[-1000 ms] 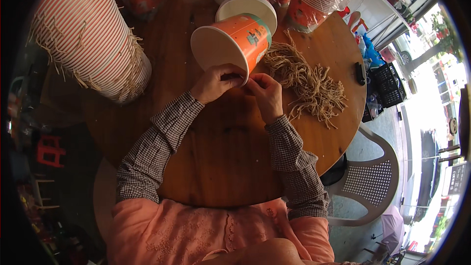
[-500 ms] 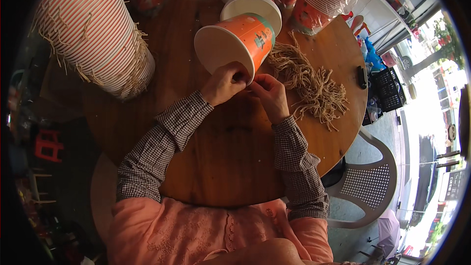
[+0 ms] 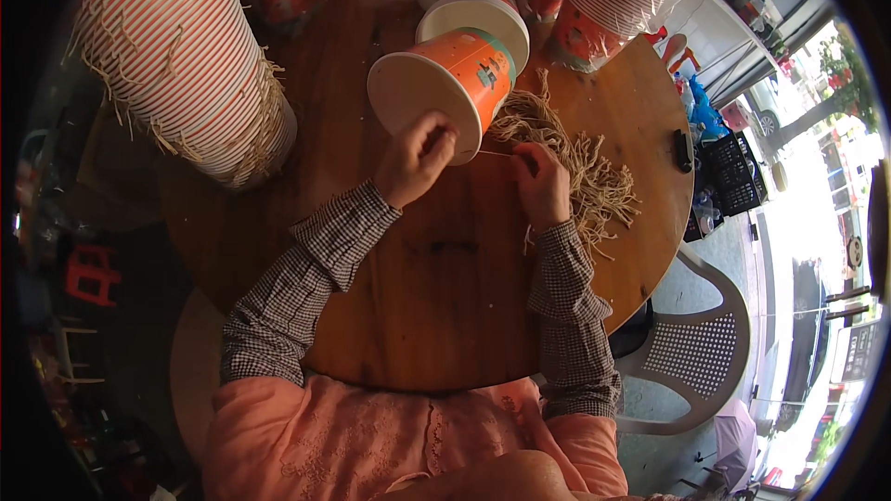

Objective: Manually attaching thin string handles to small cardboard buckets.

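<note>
An orange paper bucket (image 3: 471, 70) with a white rim lies on its side, its mouth toward me. My left hand (image 3: 419, 160) is at the lower part of that mouth, fingers curled in and thumb pressed against them; what they hold, if anything, is hidden. From the lower right of the rim a thin cord (image 3: 497, 154) runs taut to my right hand (image 3: 544, 187), which pinches it. Beyond and beside my right hand lies a loose bundle of tan twisted cords (image 3: 594, 181) on the wooden table.
A tall stack of paper buckets (image 3: 190, 65) with cords hanging from it stands at the left. More buckets (image 3: 478, 17) lie behind the orange one. Plastic-wrapped stacks (image 3: 608, 0) stand at the far right. A grey chair (image 3: 691, 353) is beside the round table (image 3: 408, 315).
My right hand has drawn away from the rim to the right, stretching the cord. My left hand has shifted slightly left and down. The cord bundle has moved a little left.
</note>
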Tool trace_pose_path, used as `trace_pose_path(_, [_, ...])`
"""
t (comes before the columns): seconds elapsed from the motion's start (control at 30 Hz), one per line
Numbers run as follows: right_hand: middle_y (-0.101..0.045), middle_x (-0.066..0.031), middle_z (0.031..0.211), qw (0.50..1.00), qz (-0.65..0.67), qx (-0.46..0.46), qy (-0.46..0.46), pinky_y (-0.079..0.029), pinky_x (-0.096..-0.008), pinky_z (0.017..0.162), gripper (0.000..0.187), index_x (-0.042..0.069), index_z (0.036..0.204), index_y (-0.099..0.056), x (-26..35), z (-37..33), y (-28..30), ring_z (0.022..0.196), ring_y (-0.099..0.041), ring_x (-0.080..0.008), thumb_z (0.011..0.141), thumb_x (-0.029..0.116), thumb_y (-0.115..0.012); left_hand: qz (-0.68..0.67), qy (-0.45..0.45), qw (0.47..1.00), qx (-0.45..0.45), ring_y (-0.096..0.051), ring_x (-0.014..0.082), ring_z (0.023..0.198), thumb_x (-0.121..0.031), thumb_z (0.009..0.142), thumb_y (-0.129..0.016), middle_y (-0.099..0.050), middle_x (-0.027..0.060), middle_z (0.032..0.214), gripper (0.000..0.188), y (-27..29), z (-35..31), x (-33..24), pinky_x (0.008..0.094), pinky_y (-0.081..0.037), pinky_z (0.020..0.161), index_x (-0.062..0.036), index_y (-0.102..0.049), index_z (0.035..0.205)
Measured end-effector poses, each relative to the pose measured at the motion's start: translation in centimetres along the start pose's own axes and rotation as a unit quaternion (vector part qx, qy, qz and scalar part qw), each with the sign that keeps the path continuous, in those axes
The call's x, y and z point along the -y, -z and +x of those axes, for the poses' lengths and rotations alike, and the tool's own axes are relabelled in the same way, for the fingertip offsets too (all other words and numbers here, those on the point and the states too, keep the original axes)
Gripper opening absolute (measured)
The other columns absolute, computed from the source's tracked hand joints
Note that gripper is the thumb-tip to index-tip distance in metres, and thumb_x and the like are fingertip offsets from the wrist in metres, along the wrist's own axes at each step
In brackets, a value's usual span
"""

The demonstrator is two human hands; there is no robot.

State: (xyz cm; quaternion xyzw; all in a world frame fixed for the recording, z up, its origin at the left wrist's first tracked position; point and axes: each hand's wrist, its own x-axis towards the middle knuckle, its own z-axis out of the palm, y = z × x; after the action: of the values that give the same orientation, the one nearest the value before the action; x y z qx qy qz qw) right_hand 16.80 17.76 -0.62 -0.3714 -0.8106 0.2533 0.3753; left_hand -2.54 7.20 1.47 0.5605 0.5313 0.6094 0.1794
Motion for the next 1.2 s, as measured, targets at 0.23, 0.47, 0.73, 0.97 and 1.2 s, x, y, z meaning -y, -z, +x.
trace_pose_path(0.23, [-0.068,-0.0132,0.098,0.983,-0.136,-0.081,-0.09,-0.049,-0.0376,0.083,0.018,0.006,0.098,-0.068,-5.9,2.0,4.1,0.092,-0.064,-0.0305,0.084,0.016,-0.064,0.154,0.024,0.988,0.018,-0.065,0.0289,0.081,-0.011,0.086,-0.058,-0.065,0.0162,0.086,0.013,1.5,-0.3,5.1,0.0378,-0.05,0.07,-0.0012,-0.058,0.094])
trace_pose_path(0.47, [-0.062,-0.0121,0.116,0.971,-0.201,-0.117,-0.052,-0.045,-0.0396,0.093,0.027,0.007,0.111,-0.064,-10.1,2.9,6.6,0.106,-0.058,-0.0313,0.086,0.014,-0.061,0.166,0.088,0.981,-0.044,-0.066,0.0298,0.077,-0.012,0.087,-0.059,-0.066,0.0175,0.085,0.016,3.8,-0.7,5.5,0.0382,-0.051,0.068,-0.0002,-0.06,0.097])
trace_pose_path(0.73, [-0.064,-0.0114,0.109,0.926,-0.309,-0.216,0.001,-0.052,-0.0393,0.08,0.022,0.009,0.102,-0.066,-7.5,3.0,6.6,0.093,-0.064,-0.0303,0.086,0.006,-0.051,0.055,0.141,0.988,0.005,-0.055,0.0103,0.061,-0.012,0.092,-0.055,-0.059,0.0059,0.073,0.014,5.3,-3.1,4.8,0.0275,-0.046,0.054,0.0015,-0.059,0.096])
trace_pose_path(0.97, [-0.064,-0.0148,0.111,0.996,-0.011,0.062,0.065,-0.052,-0.0361,0.075,0.027,0.004,0.108,-0.064,2.3,-0.2,-3.4,0.092,-0.065,-0.028,0.083,0.013,-0.059,-0.188,0.129,0.971,0.067,-0.049,0.0071,0.06,-0.009,0.097,-0.049,-0.052,0.0011,0.074,0.01,3.6,-3.6,2.4,0.0229,-0.044,0.055,-0.0005,-0.051,0.101])
trace_pose_path(1.2, [-0.063,-0.0136,0.104,0.972,-0.103,0.205,0.051,-0.05,-0.0409,0.078,0.024,0.005,0.103,-0.063,2.3,-0.7,-3.8,0.091,-0.062,-0.0324,0.084,0.018,-0.058,-0.196,0.071,0.977,0.036,-0.063,0.0122,0.079,-0.004,0.095,-0.054,-0.064,0.0078,0.088,0.013,2.7,-3.7,1.0,0.0255,-0.053,0.073,0.0033,-0.052,0.105])
